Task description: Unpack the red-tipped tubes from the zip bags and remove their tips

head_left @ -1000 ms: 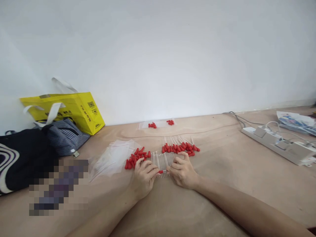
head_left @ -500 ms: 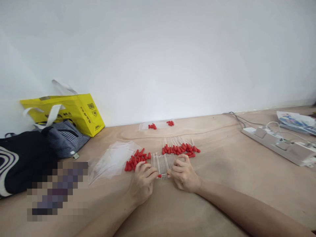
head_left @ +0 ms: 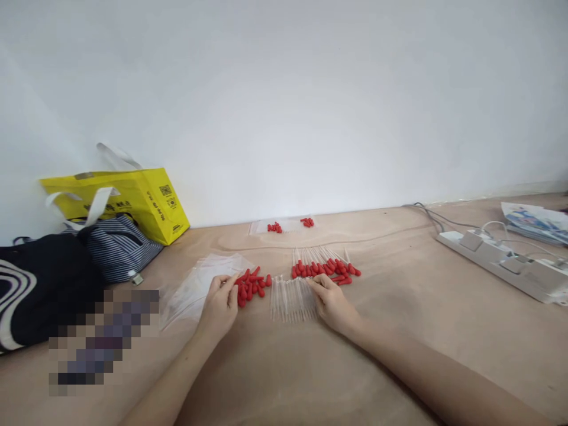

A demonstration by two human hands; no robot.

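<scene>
My left hand (head_left: 220,305) lies at the left edge of a loose pile of red rubber caps (head_left: 252,283), its fingertips pinched together on a cap there. My right hand (head_left: 331,303) rests beside a row of clear plastic tubes (head_left: 290,293), fingers curled and pressed together at the row's far right corner; what they hold is too small to make out. Just beyond it lies a fan of tubes fitted with red caps (head_left: 323,266). Under my left hand's far side, an empty clear plastic bag (head_left: 195,287) lies flat.
A yellow tote (head_left: 133,198), a striped bag (head_left: 118,245) and a black bag (head_left: 39,284) crowd the left. A clear bag with a few red caps (head_left: 286,225) lies by the wall. A white power strip (head_left: 501,263) with cables and some printed papers (head_left: 535,220) are on the right.
The hands, which met over the near end of the tube row with a red cap between them, have parted. My left hand moved left to the cap pile, my right up along the row.
</scene>
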